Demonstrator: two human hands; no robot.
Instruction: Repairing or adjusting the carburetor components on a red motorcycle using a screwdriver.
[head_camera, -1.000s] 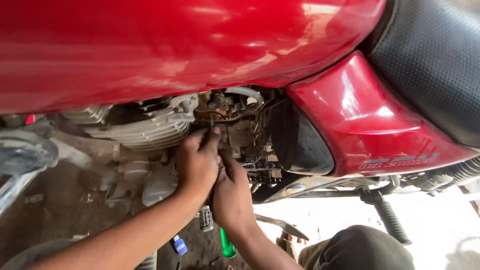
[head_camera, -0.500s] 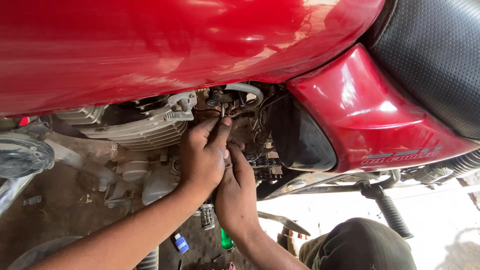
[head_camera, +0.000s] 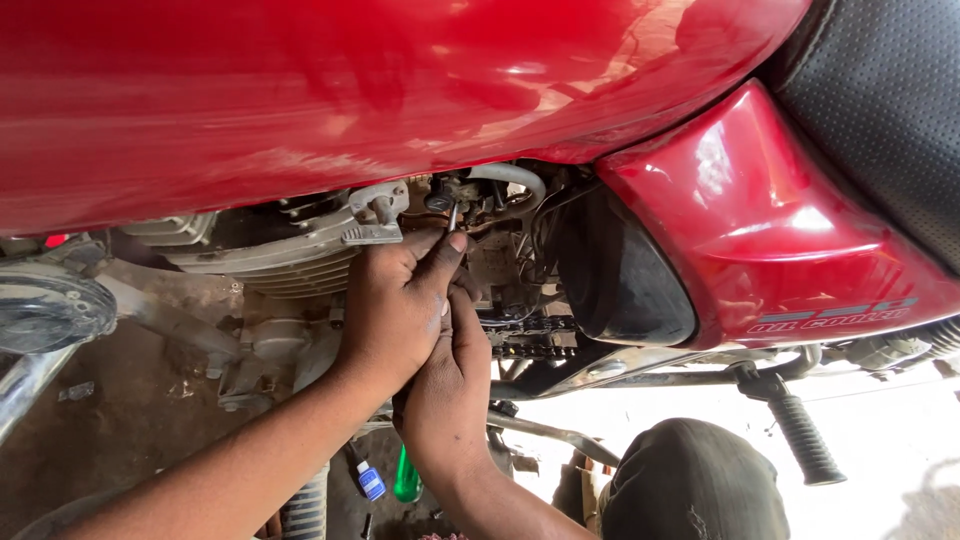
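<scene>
My left hand (head_camera: 395, 300) reaches under the red fuel tank (head_camera: 400, 90) of a motorcycle. Its thumb and fingers pinch a thin metal rod (head_camera: 452, 216) that points up into the carburettor area (head_camera: 470, 195). Right beneath it, and touching it, my right hand (head_camera: 445, 390) has its fingers pushed into the engine parts beside a short length of chain (head_camera: 530, 337). The left hand hides those fingertips, so I cannot see whether they hold anything. A grey hose (head_camera: 515, 178) curves just above the rod.
The finned engine cylinder (head_camera: 290, 255) lies left of my hands, and a red side panel (head_camera: 760, 230) and black seat (head_camera: 880, 100) lie to the right. A black footpeg (head_camera: 800, 440) sticks out lower right. On the ground lie a green tool handle (head_camera: 405, 478) and a small blue bottle (head_camera: 371, 482). My knee (head_camera: 690, 480) is below.
Both hands have moved up toward the carburettor area. My left fingers, earlier curled lower on the engine, now pinch the thin rod just under the tank.
</scene>
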